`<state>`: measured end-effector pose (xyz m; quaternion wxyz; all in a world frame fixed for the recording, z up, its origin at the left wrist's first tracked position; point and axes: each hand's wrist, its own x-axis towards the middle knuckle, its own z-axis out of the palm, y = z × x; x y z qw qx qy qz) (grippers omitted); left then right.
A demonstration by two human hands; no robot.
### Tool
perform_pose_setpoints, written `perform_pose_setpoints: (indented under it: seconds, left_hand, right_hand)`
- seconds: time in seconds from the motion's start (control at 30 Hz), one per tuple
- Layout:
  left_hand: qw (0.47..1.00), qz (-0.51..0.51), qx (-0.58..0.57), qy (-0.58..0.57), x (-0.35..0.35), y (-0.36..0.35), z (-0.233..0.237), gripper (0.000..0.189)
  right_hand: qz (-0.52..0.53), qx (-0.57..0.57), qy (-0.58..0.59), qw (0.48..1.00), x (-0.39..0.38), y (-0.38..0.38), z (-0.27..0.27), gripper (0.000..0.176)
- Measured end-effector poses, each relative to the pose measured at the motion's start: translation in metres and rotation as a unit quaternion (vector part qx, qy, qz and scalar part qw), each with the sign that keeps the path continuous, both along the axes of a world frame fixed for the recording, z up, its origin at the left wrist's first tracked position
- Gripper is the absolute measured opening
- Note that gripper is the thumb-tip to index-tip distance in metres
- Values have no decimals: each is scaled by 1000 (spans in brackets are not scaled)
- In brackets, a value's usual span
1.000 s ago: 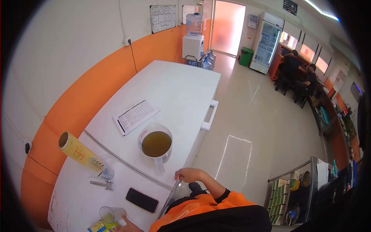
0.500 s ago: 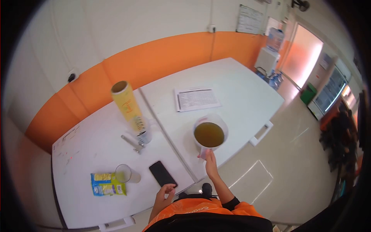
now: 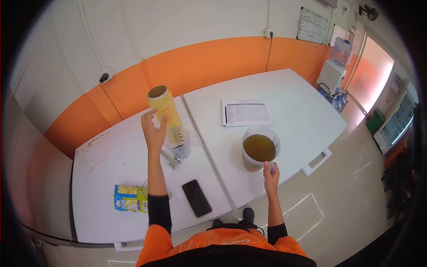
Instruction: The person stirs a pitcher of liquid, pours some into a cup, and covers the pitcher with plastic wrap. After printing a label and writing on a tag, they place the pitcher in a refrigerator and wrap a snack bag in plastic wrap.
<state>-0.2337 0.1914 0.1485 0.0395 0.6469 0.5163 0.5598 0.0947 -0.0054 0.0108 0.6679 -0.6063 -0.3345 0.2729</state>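
Tabletop (image 3: 284, 89): left hand (image 3: 153, 129) newly at roll (image 3: 167, 113)

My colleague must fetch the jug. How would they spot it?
On the white table by the orange-banded wall, look near the front edge, by the printed sheet. The jug is clear, wide, full of brownish liquid, its handle in the right hand; the yellow roll is tall and opaque.

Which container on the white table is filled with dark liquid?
The large clear jug at the table edge, its handle in the right hand. The small pot holds a yellow roll instead.
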Motion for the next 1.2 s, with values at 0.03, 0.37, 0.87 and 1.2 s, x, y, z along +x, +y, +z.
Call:
perform_pose_setpoints:
  seconds: [0.03,0.37,0.87,1.2]
  left_hand:
    - [997,34,22,63,5,26,2,39]
    - [897,226,-115,361,46,129,31,46]
    - [928,313,1,204,31,185,45,47]
    - [955,272,32,114,83,105,200,57]
  right_hand:
    - [12,-7,-12,1000,11,2,-3,33]
    - [129,-2,-20,991,86,31,-5,26]
    - [181,17,16,983,108,46,-3,25]
    - [347,4,-29,938,173,105,-6,21]
